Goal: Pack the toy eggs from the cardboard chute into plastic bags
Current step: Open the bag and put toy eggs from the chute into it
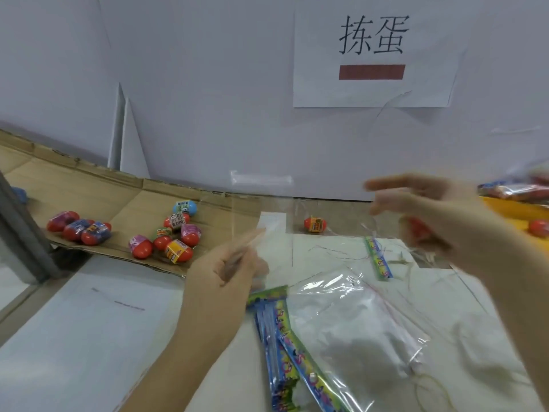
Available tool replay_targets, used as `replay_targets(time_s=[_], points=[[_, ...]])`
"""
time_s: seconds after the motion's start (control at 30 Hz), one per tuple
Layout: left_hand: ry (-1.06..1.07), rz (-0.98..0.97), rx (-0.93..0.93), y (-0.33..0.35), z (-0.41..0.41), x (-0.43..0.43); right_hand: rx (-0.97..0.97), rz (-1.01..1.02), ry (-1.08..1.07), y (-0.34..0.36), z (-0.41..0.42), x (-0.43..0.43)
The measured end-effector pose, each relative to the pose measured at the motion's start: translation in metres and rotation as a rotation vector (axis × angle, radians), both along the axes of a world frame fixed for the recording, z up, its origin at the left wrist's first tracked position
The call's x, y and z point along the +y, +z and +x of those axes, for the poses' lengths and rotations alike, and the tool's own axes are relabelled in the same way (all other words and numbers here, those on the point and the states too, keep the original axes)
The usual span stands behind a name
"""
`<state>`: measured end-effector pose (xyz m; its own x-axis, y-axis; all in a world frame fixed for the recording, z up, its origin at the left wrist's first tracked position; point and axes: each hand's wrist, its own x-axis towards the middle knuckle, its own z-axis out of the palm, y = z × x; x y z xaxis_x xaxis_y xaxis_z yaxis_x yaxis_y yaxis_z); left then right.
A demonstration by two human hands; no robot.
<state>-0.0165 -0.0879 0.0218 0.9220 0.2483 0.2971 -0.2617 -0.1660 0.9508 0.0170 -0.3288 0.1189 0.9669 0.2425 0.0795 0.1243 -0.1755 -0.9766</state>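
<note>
Fingers (240, 251) of left hand (221, 278) pinching a raised clear bag (267, 200); right hand (439, 215) blurred, lower fingers curled on a red egg (418, 228).
Both held above desk (89, 322) middle. Toy eggs (175, 230) clustered on cardboard chute (89, 188) at far left edge; loose egg (315, 224) near far edge; bag pile (356, 316) and printed card strips (282, 337) toward near edge.

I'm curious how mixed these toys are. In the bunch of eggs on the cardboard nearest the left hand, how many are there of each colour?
Red eggs: 5
Blue egg: 1
Total: 6
</note>
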Motion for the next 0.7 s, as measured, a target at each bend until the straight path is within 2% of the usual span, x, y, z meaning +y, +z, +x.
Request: replay_targets(time_s=[0.1,0.13,0.2,0.27,0.3,0.37,0.43,0.5,0.53,0.6,0.67,0.7], points=[[0.325,0.725,-0.29,-0.003,-0.005,0.0,0.072,-0.078,0.078,-0.027,-0.01,0.057],[0.367,0.875,-0.409,-0.005,-0.006,-0.001,0.105,-0.075,0.096,-0.038,-0.013,0.072],[0.356,1.024,-0.561,-0.009,-0.009,-0.009,0.163,-0.031,0.07,-0.049,-0.019,0.089],[0.25,1.056,-0.596,-0.01,-0.011,-0.018,0.14,0.059,-0.027,-0.053,-0.018,0.092],[0.187,1.021,-0.602,-0.01,-0.013,-0.02,0.129,0.089,-0.067,-0.054,-0.014,0.086],[0.06,0.781,-0.58,-0.005,-0.02,-0.023,0.109,0.082,-0.046,-0.048,-0.007,0.07],[-0.023,0.445,-0.549,0.0,-0.025,-0.022,0.112,0.004,0.107,-0.039,-0.003,0.053],[-0.015,0.152,-0.47,0.007,-0.024,-0.019,0.149,-0.094,0.3,-0.031,-0.002,0.041],[0.008,0.022,-0.382,0.012,-0.022,-0.018,0.164,-0.129,0.384,-0.028,-0.002,0.037],[-0.03,-0.133,-0.085,0.019,-0.014,-0.014,0.161,-0.165,0.5,-0.024,-0.001,0.035],[-0.216,-0.231,0.186,0.02,-0.008,-0.012,0.149,-0.201,0.545,-0.024,-0.003,0.039],[-0.299,-0.259,0.235,0.018,-0.006,-0.01,0.145,-0.227,0.562,-0.024,-0.005,0.042]])
